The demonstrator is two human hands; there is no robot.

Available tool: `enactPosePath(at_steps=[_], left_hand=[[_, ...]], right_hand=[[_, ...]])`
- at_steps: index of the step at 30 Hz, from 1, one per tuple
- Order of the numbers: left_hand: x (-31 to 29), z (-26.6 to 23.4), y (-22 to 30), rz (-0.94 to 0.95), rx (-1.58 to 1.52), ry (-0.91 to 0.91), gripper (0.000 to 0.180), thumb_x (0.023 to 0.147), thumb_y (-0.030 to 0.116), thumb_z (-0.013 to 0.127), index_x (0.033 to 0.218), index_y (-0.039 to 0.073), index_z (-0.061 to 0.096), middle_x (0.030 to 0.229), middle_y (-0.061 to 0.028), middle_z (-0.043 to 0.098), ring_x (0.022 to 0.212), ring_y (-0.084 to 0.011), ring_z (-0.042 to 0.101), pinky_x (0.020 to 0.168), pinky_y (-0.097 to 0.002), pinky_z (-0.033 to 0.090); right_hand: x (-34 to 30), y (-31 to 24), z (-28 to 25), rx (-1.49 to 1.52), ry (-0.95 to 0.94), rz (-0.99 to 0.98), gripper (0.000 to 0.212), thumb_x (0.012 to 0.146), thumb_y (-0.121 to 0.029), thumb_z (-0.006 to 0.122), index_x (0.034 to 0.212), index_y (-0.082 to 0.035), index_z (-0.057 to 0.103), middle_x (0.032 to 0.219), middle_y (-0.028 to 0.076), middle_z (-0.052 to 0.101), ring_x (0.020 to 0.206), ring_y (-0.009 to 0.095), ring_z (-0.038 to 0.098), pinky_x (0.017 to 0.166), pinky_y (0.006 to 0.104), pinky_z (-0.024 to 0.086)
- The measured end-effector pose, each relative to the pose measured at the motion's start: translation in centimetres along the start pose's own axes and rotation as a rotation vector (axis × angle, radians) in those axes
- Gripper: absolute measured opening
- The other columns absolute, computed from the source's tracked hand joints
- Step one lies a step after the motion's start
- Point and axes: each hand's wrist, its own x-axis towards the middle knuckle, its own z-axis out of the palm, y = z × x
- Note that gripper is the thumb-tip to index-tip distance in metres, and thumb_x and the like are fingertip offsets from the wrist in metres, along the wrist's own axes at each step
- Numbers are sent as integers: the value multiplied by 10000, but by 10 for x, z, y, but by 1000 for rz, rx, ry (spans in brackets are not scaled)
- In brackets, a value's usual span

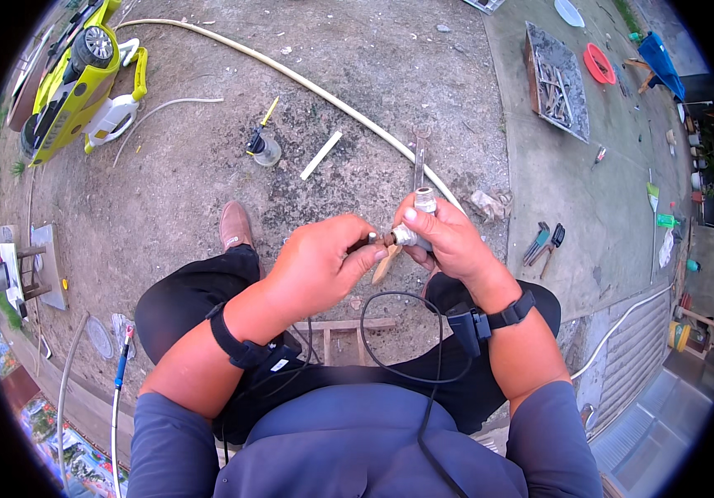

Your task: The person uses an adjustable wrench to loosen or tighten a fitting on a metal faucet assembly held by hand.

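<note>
The metal pipe fitting (420,217) sits in front of your chest, above your knees, clamped in your right hand (446,239) with fingers wrapped round its body and the threaded end poking up. Your left hand (321,259) pinches a small dark part (371,241) between thumb and fingertips, right at the fitting's near opening. Risk: the small part is held only by the tips, so a slip likely drops it into the dirt (357,108) between your legs. Started crooked, it may bind. The black cable (423,349) hangs loose between your wrist bands, near enough to snag. Pale hose (307,83) far ahead, pliers (543,245) to the right, well apart
</note>
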Motion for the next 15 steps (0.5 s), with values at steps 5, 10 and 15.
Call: enactPosePath(at_steps=[5,10,15], left_hand=[[0,0,5,42,103,67,211,885,170,690,980,4,601,827,-77,629,734,-133,637,636,-272,518],[1,10,3,-314,-434,-8,257,878,204,699,1002,-6,619,840,-99,643,735,-161,655,642,-292,523],[-1,16,-1,-288,-362,-30,220,904,144,673,1034,-5,576,867,-31,611,754,-72,597,647,-237,498]], right_hand=[[0,-3,0,3,24,-15,329,972,-378,533,877,-66,569,688,-6,542,489,46,453,397,198,330],[0,-1,0,-24,21,-54,318,975,-365,535,876,-65,566,678,-12,527,500,50,457,409,201,328],[-1,-1,0,-73,6,-30,296,981,-344,533,884,-66,561,682,-12,522,508,51,459,419,206,334]])
